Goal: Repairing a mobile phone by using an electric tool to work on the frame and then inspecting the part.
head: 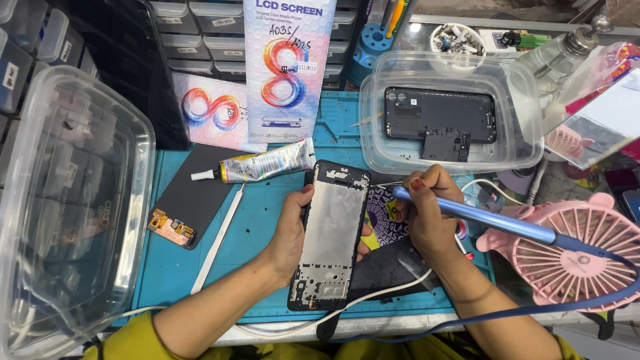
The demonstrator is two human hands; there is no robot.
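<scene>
The phone frame [330, 237], a black rectangular shell with a bare silvery middle plate facing up, sits upright in the left hand [290, 233] above the blue work mat [257, 227]. That hand wraps it from the left edge, thumb along the near side and fingertips showing at the right edge, so the fingers are curled firmly around it. Just to the right, the right hand [430, 213] is closed in a pen grip on a slim blue tool [480, 217], whose tip points at the frame's upper right edge; I cannot tell whether tip and frame touch. A blue cable runs from the tool's back end off to the right and curves down past the pink fan [577, 257].

Under the right hand lies a dark pad [387, 267] with a white cable [373, 297] crossing it. Left of the frame, a tube of glue [263, 163] lies tilted on the mat, nozzle to the left, and beside it a black screen panel [193, 193] rests face down with an orange flex connector at its lower corner. A long white strip [217, 237] lies slanted near it.

Behind the frame, a clear plastic tub [527, 143] holds a black phone back cover [440, 120]. A tall white packet with a coloured looping figure [287, 67] stands against grey drawers [200, 30]. At the far left a big clear tub [127, 133] sits empty-looking, tilted toward the mat.
</scene>
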